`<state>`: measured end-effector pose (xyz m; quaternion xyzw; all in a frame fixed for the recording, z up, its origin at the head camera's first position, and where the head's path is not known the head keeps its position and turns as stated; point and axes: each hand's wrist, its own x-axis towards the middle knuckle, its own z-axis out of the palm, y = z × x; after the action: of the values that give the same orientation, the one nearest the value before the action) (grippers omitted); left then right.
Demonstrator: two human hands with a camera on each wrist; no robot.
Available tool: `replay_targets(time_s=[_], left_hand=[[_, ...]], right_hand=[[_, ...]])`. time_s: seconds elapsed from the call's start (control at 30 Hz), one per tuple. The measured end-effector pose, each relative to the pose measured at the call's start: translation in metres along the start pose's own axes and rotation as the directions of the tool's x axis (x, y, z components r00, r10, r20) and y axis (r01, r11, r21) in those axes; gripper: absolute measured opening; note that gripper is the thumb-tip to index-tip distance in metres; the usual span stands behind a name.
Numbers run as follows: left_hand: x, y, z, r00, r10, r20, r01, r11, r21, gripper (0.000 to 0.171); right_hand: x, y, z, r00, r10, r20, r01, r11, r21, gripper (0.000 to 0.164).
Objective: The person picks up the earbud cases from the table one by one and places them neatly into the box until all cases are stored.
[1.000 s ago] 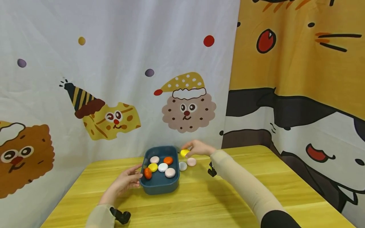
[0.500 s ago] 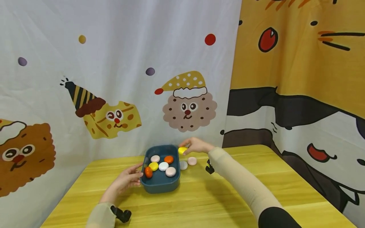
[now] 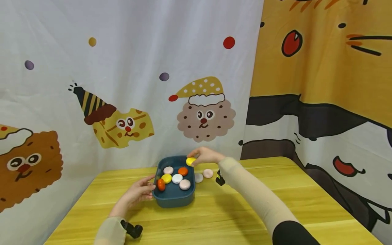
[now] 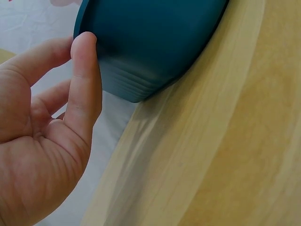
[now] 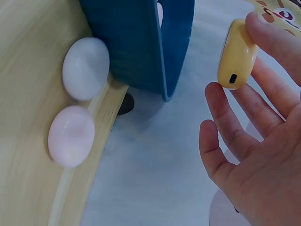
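Observation:
My right hand (image 3: pixel 206 155) pinches a yellow pebble-shaped device (image 3: pixel 191 161) over the far right corner of a dark blue plastic bin (image 3: pixel 174 203). In the right wrist view, the yellow device (image 5: pixel 238 54) shows a small dark port at its end; thumb and fingertips hold it. My left hand (image 3: pixel 139 191) touches the bin's left side, with thumb and forefinger at the rim (image 4: pixel 81 21). Inside the bin lie several similar pieces, among them a yellow one (image 3: pixel 166 178), a white one (image 3: pixel 177 178) and an orange-red one (image 3: pixel 161 184).
Right of the bin, a white piece (image 3: pixel 198 177) and a pale pink piece (image 3: pixel 208 173) lie on the wooden table (image 3: pixel 232 211). Behind the table's far edge hangs a cartoon-printed white curtain (image 3: pixel 131 68); an orange one (image 3: pixel 321 75) hangs at the right.
My right hand has moved left with the yellow device, from beside the bin to over its far right corner. The left hand stays at the bin. The head view has shifted slightly.

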<state>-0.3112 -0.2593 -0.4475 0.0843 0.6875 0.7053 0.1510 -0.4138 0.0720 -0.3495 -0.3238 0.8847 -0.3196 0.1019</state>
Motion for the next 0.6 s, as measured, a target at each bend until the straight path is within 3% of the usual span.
replay_targets(time_s=[0.6], left_hand=[[0.001, -0.001, 0.0, 1.0, 0.0, -0.007, -0.001, 1.0, -0.009, 0.074]], right_hand=[[0.015, -0.018, 0.014, 0.998, -0.042, 0.043, 0.041, 0.999, 0.005, 0.044]])
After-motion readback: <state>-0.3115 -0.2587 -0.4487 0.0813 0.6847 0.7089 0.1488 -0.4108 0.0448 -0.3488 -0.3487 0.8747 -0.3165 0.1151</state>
